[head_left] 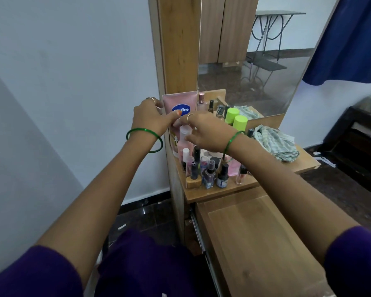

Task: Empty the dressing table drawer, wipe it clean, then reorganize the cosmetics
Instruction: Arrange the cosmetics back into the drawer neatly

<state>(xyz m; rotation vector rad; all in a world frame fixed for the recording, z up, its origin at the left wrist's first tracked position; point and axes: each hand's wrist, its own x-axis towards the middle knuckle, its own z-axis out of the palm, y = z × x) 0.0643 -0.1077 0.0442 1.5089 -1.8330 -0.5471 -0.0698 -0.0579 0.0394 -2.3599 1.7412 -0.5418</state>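
Observation:
A pink Vaseline tube (181, 103) stands upright against the wooden mirror frame, and my left hand (151, 117) grips it from the left, thumb across its front. My right hand (206, 132) holds the top of a clear pink bottle (183, 140) with a white cap just in front of the tube. Several small bottles and nail polishes (210, 170) crowd the dressing table top (272, 176) below my hands. The pulled-out wooden drawer (261, 239) below shows a bare bottom.
A crumpled checked cloth (275, 143) lies on the table top to the right. A green-capped bottle (239, 122) stands before the mirror (255, 61). A white wall is on the left, a blue curtain (351, 39) at upper right, dark furniture (360, 133) at far right.

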